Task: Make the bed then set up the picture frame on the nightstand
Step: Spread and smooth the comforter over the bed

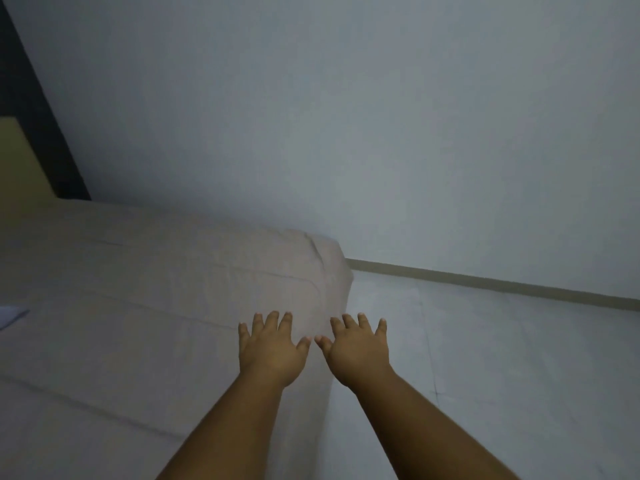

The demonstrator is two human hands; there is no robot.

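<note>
A bed [145, 289] covered by a pale beige sheet fills the lower left, its corner pointing toward the wall. My left hand [272, 346] lies flat, fingers spread, on the sheet near the bed's right edge. Beside it, my right hand [358, 349] is spread flat at the very edge of the bed, partly over the floor side. Neither hand holds anything. No picture frame or nightstand is in view.
A plain grey-white wall [346, 116] rises behind the bed. The light floor [502, 358] runs to the right, with a beige skirting board [485, 282] along the wall. A dark headboard edge [41, 126] shows at far left, and a small pale object [10, 315] lies on the bed's left edge.
</note>
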